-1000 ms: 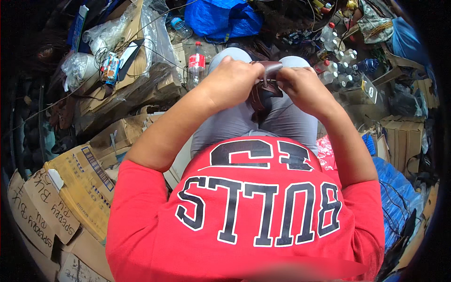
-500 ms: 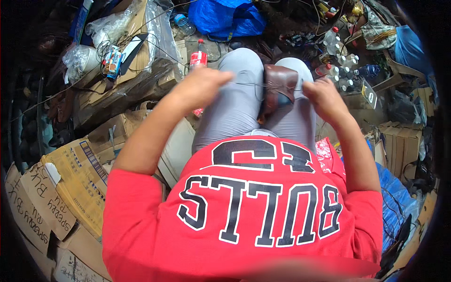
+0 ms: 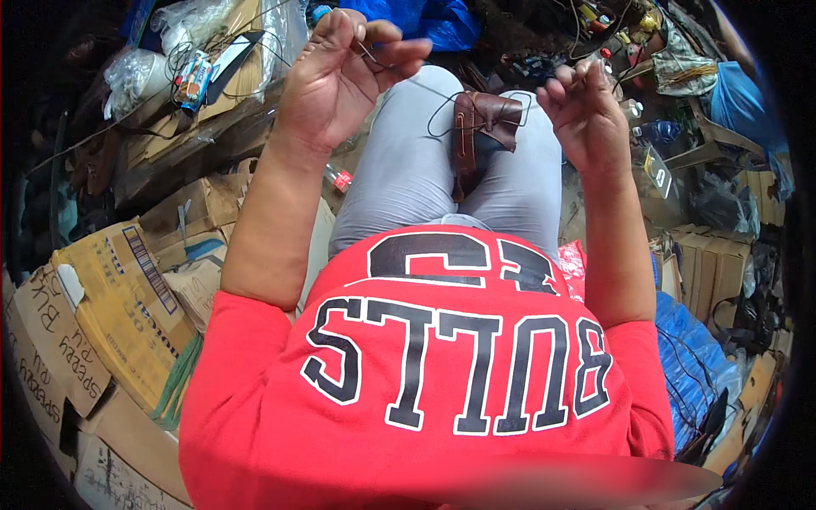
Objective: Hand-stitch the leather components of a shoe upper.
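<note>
A brown leather shoe (image 3: 495, 115) is wedged between my knees, a tan lace running along its side. Dark thread (image 3: 433, 121) loops loosely from it toward both hands. My left hand (image 3: 340, 85) is raised above the left knee, with thumb and fingers closed on the thread; a thin dark length shows at the fingertips, and I cannot make out whether a needle is there. Beyond the right knee, my right hand (image 3: 586, 115) is up with its fingertips pinched together, and the thread reaches toward them. What lies inside that pinch is mostly hidden.
Flattened cardboard boxes (image 3: 119, 306) are piled at the left. A blue-and-white snack packet (image 3: 194, 81) lies among plastic bags at the upper left. Several plastic bottles (image 3: 659, 132) stand at the right, near a blue plastic sheet (image 3: 693, 357). A blue tarp (image 3: 425, 21) sits ahead.
Both hands have risen and turned so the palms show more, drawing thread away from the shoe. The shoe stays between my knees, and the view has shifted slightly.
</note>
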Demonstrator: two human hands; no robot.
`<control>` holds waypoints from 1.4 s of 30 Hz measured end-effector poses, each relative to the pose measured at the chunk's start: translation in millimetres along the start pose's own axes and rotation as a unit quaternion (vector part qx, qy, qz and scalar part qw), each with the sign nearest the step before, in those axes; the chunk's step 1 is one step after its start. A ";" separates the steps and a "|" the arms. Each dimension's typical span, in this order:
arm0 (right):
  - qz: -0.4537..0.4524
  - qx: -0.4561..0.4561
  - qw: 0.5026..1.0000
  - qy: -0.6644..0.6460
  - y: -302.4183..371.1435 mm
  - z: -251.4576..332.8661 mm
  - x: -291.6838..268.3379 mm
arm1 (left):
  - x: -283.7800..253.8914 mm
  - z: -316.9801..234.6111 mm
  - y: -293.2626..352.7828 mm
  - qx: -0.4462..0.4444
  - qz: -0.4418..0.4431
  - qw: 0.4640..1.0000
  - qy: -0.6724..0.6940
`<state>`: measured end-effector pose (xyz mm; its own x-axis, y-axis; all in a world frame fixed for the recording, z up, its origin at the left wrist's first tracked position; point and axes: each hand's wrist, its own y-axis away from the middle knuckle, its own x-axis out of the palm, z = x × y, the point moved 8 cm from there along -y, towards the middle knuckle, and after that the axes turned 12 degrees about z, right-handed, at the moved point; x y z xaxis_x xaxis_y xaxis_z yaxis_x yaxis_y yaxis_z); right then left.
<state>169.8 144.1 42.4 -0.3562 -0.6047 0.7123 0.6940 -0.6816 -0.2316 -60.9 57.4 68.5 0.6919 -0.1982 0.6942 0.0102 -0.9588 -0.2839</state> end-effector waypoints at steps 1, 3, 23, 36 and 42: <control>0.059 0.027 0.998 -0.007 1.4 0.3 0.7 | -4.0 2.4 2.3 -0.022 0.061 0.998 0.016; -0.029 0.034 0.994 0.103 22.5 17.6 -30.0 | -43.1 -5.0 14.1 -0.045 0.017 0.996 -0.080; 0.113 0.392 0.565 0.717 -5.4 -19.1 -42.6 | -7.7 120.5 -24.9 -0.293 0.158 0.773 -0.540; -0.053 0.192 0.681 0.705 69.8 2.9 -32.8 | 5.0 152.4 -46.6 -0.235 0.275 0.595 -0.718; -0.054 0.178 0.681 0.708 87.8 -6.2 -13.9 | 3.3 161.2 -51.7 -0.252 0.293 0.614 -0.688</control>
<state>231.8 90.1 8.1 -0.4888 -0.5214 -0.6994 0.6340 -0.7630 0.1258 57.3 139.1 -21.2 0.4288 -0.5122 -0.7441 -0.5174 -0.8145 0.2625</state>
